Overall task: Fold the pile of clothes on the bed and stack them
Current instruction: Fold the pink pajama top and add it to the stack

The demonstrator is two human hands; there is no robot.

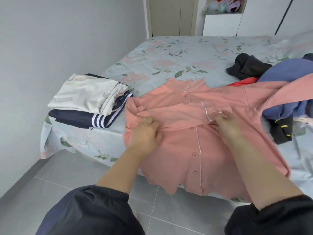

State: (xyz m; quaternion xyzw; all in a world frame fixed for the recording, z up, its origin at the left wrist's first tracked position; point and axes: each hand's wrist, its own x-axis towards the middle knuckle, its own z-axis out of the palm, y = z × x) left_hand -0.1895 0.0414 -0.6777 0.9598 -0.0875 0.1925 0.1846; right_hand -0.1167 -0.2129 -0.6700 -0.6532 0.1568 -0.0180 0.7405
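Note:
A pink button-up pyjama shirt (179, 150) lies front-up across the near corner of the bed, its hem hanging over the edge. One sleeve is folded across the chest. My left hand (146, 133) pinches the folded sleeve at its left end. My right hand (225, 122) grips the sleeve's piped cuff near the button placket. The other sleeve trails right into the unfolded pile (281, 92) of blue, black and red clothes. At the left, a folded stack (89, 100) holds a cream garment on top of a navy one with white stripes.
The bed (177, 55) has a pale blue floral sheet, open behind the shirt. A grey wall runs along the left side. Grey tiled floor (67, 180) lies below the bed edge. A white cabinet (221, 22) with plush toys stands beyond the bed.

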